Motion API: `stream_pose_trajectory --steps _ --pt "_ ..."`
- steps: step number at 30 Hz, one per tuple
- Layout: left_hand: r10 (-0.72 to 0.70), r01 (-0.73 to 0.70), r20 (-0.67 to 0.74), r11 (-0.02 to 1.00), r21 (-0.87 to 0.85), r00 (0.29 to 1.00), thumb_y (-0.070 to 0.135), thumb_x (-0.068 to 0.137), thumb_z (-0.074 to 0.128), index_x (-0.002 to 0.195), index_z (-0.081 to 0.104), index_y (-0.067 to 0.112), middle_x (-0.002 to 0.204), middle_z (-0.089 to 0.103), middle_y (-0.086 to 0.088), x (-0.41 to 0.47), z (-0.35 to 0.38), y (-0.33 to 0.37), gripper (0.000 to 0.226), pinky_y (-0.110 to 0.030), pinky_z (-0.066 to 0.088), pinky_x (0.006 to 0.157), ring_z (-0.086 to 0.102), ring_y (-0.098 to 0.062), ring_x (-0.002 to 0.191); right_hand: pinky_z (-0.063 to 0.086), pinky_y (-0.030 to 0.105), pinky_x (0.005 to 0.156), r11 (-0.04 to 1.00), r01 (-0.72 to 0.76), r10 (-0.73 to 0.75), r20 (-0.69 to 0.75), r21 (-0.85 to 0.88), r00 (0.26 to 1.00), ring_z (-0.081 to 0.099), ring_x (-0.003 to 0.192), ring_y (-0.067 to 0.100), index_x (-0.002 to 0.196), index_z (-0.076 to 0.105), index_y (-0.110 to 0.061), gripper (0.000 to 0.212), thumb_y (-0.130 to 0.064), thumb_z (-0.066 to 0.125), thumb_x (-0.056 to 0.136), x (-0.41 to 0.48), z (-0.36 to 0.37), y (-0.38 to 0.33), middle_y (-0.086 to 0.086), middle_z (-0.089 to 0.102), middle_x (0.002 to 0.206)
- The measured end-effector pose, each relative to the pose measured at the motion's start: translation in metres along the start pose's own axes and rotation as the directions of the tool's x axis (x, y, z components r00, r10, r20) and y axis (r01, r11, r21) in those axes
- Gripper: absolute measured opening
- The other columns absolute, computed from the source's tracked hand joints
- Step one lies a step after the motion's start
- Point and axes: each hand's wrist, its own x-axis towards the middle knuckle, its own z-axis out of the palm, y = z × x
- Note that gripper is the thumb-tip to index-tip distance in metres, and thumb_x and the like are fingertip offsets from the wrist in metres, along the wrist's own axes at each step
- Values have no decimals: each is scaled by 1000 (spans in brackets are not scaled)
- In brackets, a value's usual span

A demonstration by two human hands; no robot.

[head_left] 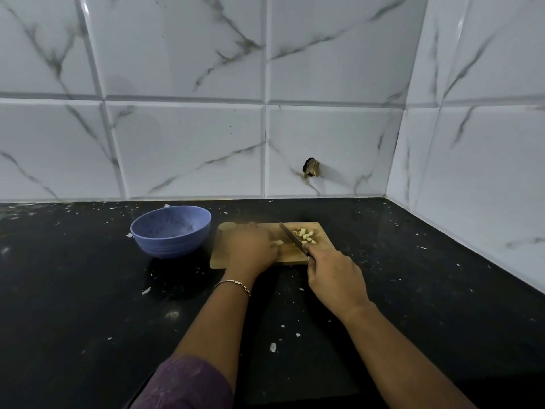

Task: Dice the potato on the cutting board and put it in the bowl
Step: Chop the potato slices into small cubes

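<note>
pale potato dice (306, 235) lie in a loose heap on the far right part of a rectangular wooden board (295, 256), with an uncut piece (279, 242), partly hidden, just left of them, and a round blue bowl (174, 243) stands upright just left of the board.
</note>
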Motion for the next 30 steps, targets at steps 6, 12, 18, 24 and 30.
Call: stream_pose_trajectory --steps 6,12,18,24,30 --pt "44 -38 -48 993 114 998 50 95 50 121 64 30 135 51 -3 0 2 -5 35 -56 16 107 40 -26 129 56 35 74 999 -12 12 11 -37 1000 65 80 16 124 59 -29 27 -25 43 103 3 -1 1 -5 64 97" --pt "79 -70 -79 991 114 994 43 97 50 118 66 33 134 50 -3 0 5 -1 29 -54 19 107 40 -26 128 56 31 74 1000 13 -13 -6 9 1000 62 77 9 133 55 -31 31 -28 43 104 1 -2 0 -10 61 92" --pt "99 -96 -66 994 41 993 34 98 50 113 69 31 123 59 1 -2 4 6 24 -51 21 103 44 -24 124 53 25 71 997 36 -36 -15 65 999 57 75 4 132 56 -33 31 -27 47 103 1 1 -1 -16 55 90" --pt "86 -88 -131 996 -8 988 35 96 55 101 71 25 102 65 1 -3 6 13 19 -48 20 108 53 -21 112 44 20 70 997 24 -23 -11 73 1000 53 79 4 131 57 -32 31 -26 48 102 2 4 1 -8 65 105" --pt "12 -27 -174 996 -87 985 39 91 60 95 73 26 94 69 4 1 15 12 18 -44 27 98 57 -17 102 46 22 72 997 23 -23 -9 75 1000 58 87 7 133 56 -32 33 -26 48 102 1 3 0 -8 66 109"
